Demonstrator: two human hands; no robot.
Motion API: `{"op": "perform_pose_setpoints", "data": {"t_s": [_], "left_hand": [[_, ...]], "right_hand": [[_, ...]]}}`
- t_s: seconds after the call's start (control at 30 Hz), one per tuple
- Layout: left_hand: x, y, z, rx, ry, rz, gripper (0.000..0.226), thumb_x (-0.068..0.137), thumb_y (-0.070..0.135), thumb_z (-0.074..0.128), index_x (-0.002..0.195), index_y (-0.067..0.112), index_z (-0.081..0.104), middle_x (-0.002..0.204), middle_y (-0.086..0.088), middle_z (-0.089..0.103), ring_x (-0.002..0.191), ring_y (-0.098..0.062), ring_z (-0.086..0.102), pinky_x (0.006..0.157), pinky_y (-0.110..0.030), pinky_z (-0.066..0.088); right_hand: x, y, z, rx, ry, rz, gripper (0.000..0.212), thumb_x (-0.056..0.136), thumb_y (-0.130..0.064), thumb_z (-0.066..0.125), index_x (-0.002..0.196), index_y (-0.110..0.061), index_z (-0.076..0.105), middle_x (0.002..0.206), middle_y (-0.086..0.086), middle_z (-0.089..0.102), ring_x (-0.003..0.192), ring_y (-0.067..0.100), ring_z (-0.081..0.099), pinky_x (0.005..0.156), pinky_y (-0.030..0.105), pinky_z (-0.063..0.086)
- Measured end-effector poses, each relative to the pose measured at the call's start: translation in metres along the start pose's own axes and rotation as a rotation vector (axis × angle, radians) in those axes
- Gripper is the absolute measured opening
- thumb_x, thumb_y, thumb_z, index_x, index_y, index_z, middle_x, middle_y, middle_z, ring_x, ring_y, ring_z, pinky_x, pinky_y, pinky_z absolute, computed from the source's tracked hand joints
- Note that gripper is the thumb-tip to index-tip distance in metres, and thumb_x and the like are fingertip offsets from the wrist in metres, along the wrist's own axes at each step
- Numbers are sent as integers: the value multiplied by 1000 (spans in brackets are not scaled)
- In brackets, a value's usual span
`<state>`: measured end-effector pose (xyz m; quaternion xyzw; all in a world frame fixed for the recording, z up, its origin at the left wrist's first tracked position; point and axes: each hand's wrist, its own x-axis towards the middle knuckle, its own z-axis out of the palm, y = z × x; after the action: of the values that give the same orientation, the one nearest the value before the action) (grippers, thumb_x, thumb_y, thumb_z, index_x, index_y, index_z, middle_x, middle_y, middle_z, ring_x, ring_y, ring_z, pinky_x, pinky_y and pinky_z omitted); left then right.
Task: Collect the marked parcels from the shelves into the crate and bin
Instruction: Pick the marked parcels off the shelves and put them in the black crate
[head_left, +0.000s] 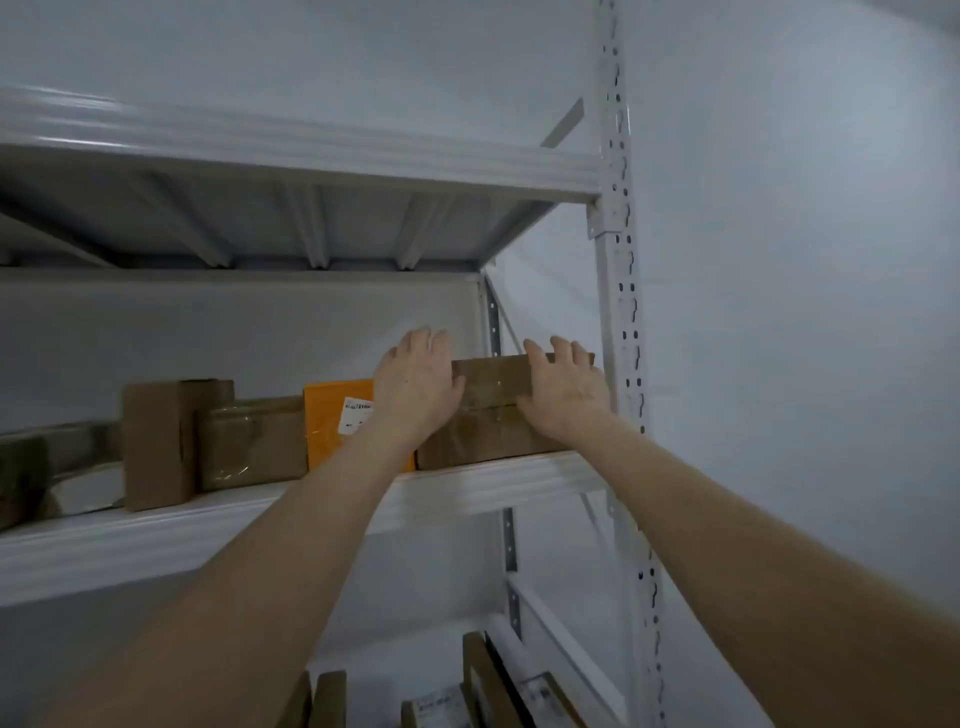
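Brown parcel (488, 410), one, clasped at both ends by left grip (415, 389) and right grip (563, 395).

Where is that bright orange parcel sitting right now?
In the head view, the orange parcel stands on the middle shelf, left of centre, between a taped brown parcel on its left and the brown box on its right.

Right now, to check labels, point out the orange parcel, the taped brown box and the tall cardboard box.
orange parcel (324, 431): head view, orange front face.
taped brown box (483, 431): head view, taped front face.
tall cardboard box (156, 447): head view, front face.
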<state>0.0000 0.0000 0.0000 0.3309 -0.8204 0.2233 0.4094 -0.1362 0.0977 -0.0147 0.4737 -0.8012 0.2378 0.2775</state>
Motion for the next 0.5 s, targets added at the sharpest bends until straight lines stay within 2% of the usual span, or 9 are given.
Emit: {"op": "perform_pose_setpoints", "data": {"t_s": [0.1,0.17,0.27,0.37,0.43,0.5], "left_hand": [[7,2,4,62,15,-73,55,95,46,44,139,13,37,141,-12,43,129,-29,42,103,-41,37],[12,3,3,128,-27,-119,56,94,54,41,134,15,45,135,-12,49,125,-30,45,101,-43,38],[13,8,-4,221,-86,-140,51,92,58,43,120,19,61,119,-8,60,116,-27,51,98,-42,40],[8,20,-11,201,-57,-173,41,93,52,49,115,22,64,107,-3,66,106,-22,58,95,-39,42],[3,29,-17,201,-28,-190,36,94,48,49,115,23,64,105,-1,67,102,-20,60,92,-37,44],[-3,35,-22,176,1,-217,32,95,44,49,115,24,65,105,-1,67,99,-20,60,82,-34,47]], "right_hand": [[14,13,0,-70,-11,5,81,91,-48,55,153,-19,11,157,14,14,146,37,8,115,47,19],[23,19,0,-109,-15,-34,75,90,-53,54,149,-19,24,152,13,29,143,37,17,114,49,21],[28,22,-1,-132,45,-120,47,94,-42,52,134,-18,46,137,9,49,131,32,36,108,47,30],[29,31,-4,-94,116,-179,31,95,-23,51,125,-19,52,128,7,54,123,30,42,103,44,33],[29,38,-7,-54,158,-228,26,96,-21,49,121,-21,55,124,5,56,122,29,42,105,44,32],[30,44,-13,-23,196,-274,22,96,-21,47,117,-21,57,120,4,59,121,29,42,106,45,31]]}}
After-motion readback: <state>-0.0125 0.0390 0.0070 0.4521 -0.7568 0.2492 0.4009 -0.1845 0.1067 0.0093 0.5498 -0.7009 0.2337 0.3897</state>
